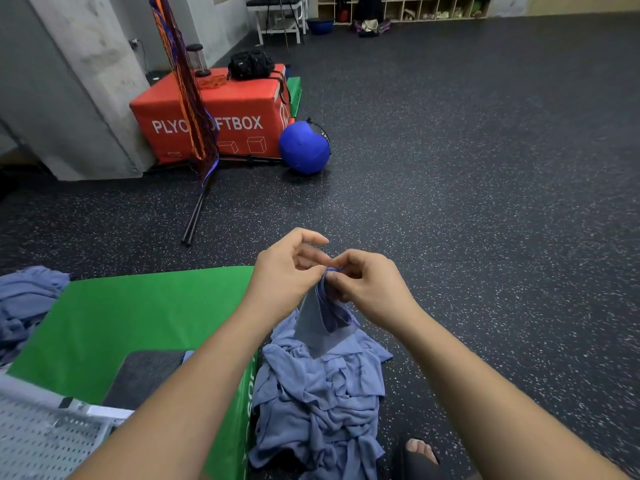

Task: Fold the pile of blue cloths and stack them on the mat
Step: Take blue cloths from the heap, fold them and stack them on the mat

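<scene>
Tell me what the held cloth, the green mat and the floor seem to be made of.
The cloth looks like thin, soft matte fabric: it drapes and creases limply. The mat seems padded foam under a smooth green skin, perhaps vinyl, given its flat even surface and thick edge. The floor looks like matte black rubber, speckled with pale flecks.

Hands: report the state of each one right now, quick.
Left hand: closed, pinching the top edge of a raised blue cloth.
Right hand: closed, pinching the same edge of that cloth.
</scene>
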A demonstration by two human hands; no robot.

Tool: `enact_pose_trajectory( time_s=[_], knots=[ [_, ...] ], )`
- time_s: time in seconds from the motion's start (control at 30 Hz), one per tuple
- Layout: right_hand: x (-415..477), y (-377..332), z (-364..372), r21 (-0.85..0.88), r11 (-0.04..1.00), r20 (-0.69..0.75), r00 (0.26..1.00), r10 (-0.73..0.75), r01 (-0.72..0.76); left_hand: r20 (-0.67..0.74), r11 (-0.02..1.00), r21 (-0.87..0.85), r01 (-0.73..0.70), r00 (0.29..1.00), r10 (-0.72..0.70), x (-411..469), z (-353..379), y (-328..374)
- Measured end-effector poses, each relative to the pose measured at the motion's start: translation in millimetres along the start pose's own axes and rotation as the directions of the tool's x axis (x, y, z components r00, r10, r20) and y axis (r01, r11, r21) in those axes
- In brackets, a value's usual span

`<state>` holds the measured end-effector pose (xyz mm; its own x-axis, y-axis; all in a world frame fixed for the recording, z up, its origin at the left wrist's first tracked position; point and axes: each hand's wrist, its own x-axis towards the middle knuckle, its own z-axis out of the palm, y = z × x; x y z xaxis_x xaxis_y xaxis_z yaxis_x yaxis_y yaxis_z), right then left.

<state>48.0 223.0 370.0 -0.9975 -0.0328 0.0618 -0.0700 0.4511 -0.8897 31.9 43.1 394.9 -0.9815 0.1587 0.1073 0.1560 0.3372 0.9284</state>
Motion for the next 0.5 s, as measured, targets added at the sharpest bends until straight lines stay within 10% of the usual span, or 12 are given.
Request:
enact_pose_trajectory(
  time_s=[0.5],
  knots=[
    [4,-5,-15,-0.165,0.962,-0.058,0.971,-0.231,0.219,-0.002,0.929,0.369,0.036,0.999,-0.038,-6,23,-8]
  ],
)
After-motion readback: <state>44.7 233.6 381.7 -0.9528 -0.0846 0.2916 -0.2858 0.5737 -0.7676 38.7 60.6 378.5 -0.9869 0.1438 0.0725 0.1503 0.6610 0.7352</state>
